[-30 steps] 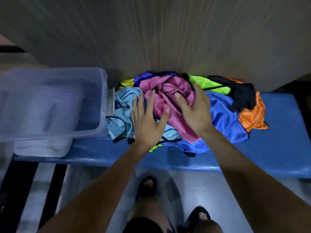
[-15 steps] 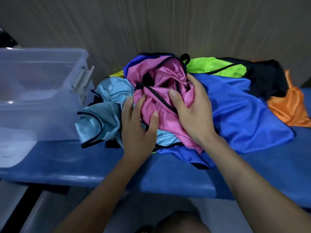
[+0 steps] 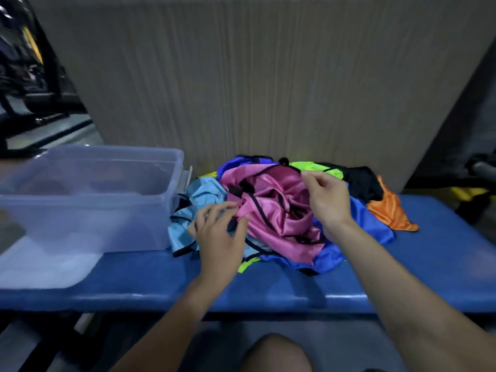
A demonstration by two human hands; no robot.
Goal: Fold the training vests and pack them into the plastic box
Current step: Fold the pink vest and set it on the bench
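On the blue tabletop (image 3: 402, 277), the vest pile lies just right of the plastic box (image 3: 88, 200). Left hand (image 3: 217, 237) fingers pinch the pink vest (image 3: 279, 210) at its left edge; right hand (image 3: 326, 200) fingers pinch its upper right edge.

The scene is dim and bluish, with soft light from above and no hard shadows. A faint sheen lies along the front edge of the worktop (image 3: 268, 296), and the satin of the pink vest (image 3: 281, 210) catches small highlights. The whole frame is slightly soft, both hands smeared by motion blur. Wide-angle distortion bends the edges, and the upper left corner falls dark
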